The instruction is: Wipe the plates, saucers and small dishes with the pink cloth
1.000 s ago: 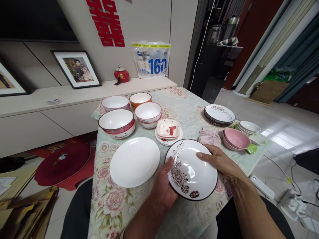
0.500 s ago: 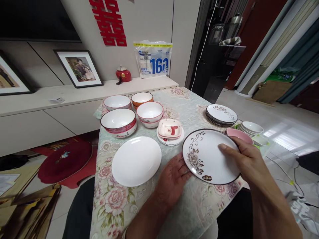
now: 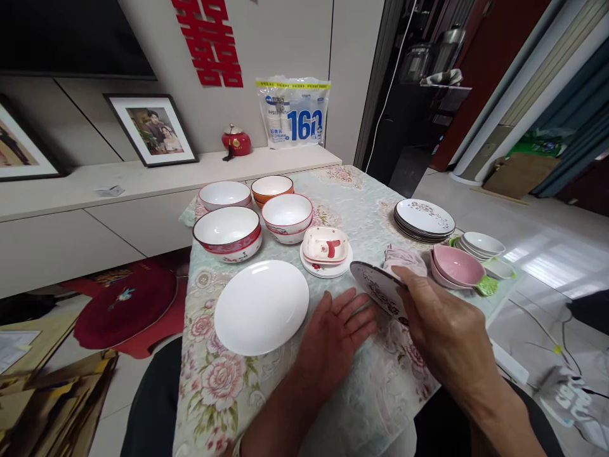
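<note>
My right hand (image 3: pixel 442 324) grips a dark-rimmed plate (image 3: pixel 378 289) with a brown flower pattern by its right edge; the plate is tilted steeply, its face turned to the left. Palm up with fingers spread, my left hand (image 3: pixel 340 324) lies just left of the plate and holds nothing. A plain white plate (image 3: pixel 261 308) rests on the tablecloth left of my left hand. Beyond the held plate, a pink cloth (image 3: pixel 404 259) lies beside pink leaf-shaped bowls (image 3: pixel 459 265). Small square dishes (image 3: pixel 325 246) stand on small white plates (image 3: pixel 328 273) in the middle.
Stacked bowls (image 3: pixel 227 230) stand at the table's back left. A stack of flower-patterned plates (image 3: pixel 423 219) and small white bowls (image 3: pixel 483 244) are at the right. Behind the table, a low cabinet carries a red jar (image 3: pixel 236 143), a framed photo (image 3: pixel 151 131) and a plastic pack (image 3: pixel 294 117).
My right hand has tipped the plate from nearly flat to steeply tilted. The left hand's fingers no longer touch its edge. The pink cloth behind has come into view.
</note>
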The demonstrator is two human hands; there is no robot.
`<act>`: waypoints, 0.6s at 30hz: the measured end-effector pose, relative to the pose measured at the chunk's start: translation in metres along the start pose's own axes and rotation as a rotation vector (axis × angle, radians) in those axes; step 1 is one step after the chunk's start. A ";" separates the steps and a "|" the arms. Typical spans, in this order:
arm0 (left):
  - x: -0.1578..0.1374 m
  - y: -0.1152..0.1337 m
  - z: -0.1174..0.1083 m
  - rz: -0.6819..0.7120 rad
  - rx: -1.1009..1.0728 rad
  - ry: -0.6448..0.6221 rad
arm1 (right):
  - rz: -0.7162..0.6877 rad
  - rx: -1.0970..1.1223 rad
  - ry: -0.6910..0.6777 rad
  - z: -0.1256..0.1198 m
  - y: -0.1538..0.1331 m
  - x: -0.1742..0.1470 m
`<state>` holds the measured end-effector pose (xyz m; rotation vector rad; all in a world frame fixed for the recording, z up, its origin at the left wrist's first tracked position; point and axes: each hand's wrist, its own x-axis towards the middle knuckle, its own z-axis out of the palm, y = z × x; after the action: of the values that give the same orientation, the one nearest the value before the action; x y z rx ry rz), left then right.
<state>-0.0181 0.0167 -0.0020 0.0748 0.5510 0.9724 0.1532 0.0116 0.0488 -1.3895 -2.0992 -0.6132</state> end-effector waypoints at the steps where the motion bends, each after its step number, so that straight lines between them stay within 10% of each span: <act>1: 0.000 0.000 0.000 0.008 -0.020 -0.037 | -0.013 -0.003 -0.039 -0.001 -0.005 0.000; 8: -0.005 0.004 0.004 0.072 -0.110 -0.247 | -0.068 0.040 -0.261 -0.005 -0.045 -0.003; 18: -0.004 0.003 0.002 -0.026 -0.061 0.113 | -0.121 0.130 -0.472 0.011 -0.070 -0.016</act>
<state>-0.0212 0.0160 0.0026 -0.0421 0.6243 0.9719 0.0914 -0.0174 0.0244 -1.4438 -2.5531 -0.1951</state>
